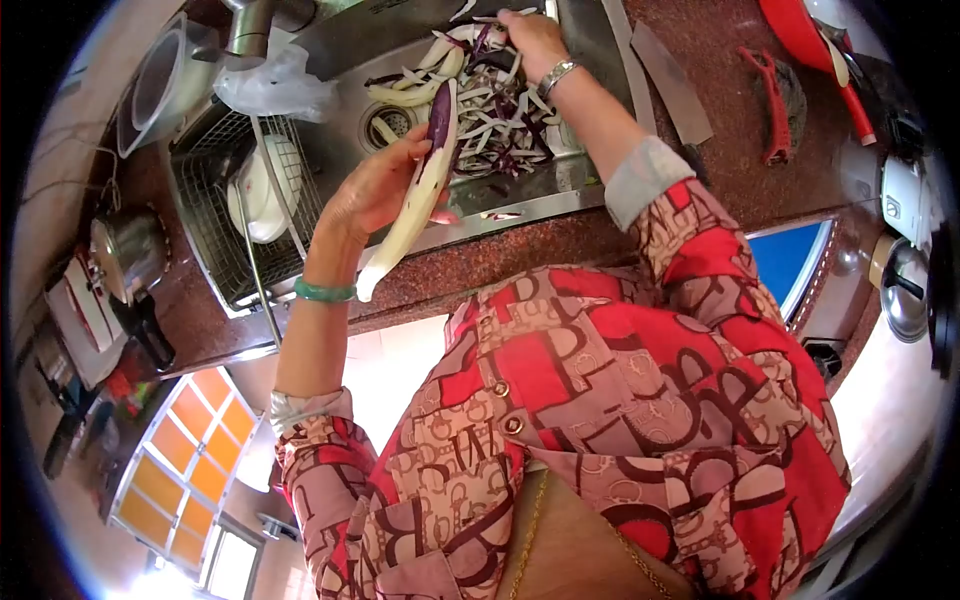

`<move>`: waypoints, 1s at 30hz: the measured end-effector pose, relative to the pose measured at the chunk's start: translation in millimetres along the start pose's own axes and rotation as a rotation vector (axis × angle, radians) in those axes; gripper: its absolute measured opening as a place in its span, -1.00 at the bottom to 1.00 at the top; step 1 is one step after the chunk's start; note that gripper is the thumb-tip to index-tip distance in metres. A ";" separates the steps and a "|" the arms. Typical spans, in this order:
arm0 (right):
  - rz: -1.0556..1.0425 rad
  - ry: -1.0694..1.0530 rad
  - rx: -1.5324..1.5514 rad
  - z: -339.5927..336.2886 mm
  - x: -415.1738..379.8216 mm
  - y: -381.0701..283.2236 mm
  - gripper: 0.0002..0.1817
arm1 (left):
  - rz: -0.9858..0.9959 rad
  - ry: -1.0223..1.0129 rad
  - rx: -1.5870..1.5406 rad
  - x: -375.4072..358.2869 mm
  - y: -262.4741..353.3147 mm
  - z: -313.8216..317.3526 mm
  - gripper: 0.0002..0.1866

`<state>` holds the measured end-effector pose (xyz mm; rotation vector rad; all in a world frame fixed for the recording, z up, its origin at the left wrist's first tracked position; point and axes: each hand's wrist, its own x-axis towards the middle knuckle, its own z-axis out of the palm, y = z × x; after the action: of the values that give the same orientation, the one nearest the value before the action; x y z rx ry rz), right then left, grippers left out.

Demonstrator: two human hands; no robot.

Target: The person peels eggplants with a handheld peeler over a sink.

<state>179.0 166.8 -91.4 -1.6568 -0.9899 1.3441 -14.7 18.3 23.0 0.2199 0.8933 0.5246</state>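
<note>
My left hand, below a green bangle, is closed around a long, mostly peeled eggplant with purple skin left near its upper end. It is held tilted over the sink's near edge. My right hand reaches to the far side of the sink, at the top of a heap of peel strips. Its fingers are bent at the heap, and what they hold, if anything, is too small to make out. More peeled eggplants lie left of the heap, near the drain.
A wire dish rack with a white bowl stands left of the sink. The faucet and a plastic bag are behind it. Red-handled scissors lie on the right counter.
</note>
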 end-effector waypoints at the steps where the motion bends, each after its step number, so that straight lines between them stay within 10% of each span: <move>1: -0.001 0.044 0.016 4.7 -19.7 -10.8 -0.65 | 0.011 0.015 -0.042 1.8 0.1 -0.1 -0.70; 12: -0.157 0.044 0.009 39.2 -46.2 -7.9 -0.67 | -0.123 0.022 -0.354 13.6 -7.6 6.2 -0.56; 14: -0.088 -0.174 -0.116 24.4 -44.8 -27.7 -0.38 | -0.133 -0.024 -0.339 13.5 -5.7 2.9 -0.61; 17: -0.129 0.247 -0.143 21.7 2.2 -10.0 -0.60 | -0.108 -0.060 -0.243 7.5 -6.3 6.3 -0.68; 26: -0.120 -0.100 -0.052 37.5 -71.1 -17.5 -0.67 | -0.039 0.039 -0.251 22.6 -6.9 0.1 -0.69; 30: -0.213 0.080 -0.095 34.1 -34.4 -3.2 -0.52 | 0.012 -0.031 -0.205 14.7 -5.7 6.7 -0.65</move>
<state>140.2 139.8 -80.2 -1.6109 -1.1623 1.0969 0.0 21.3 14.8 0.0464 0.8025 0.6178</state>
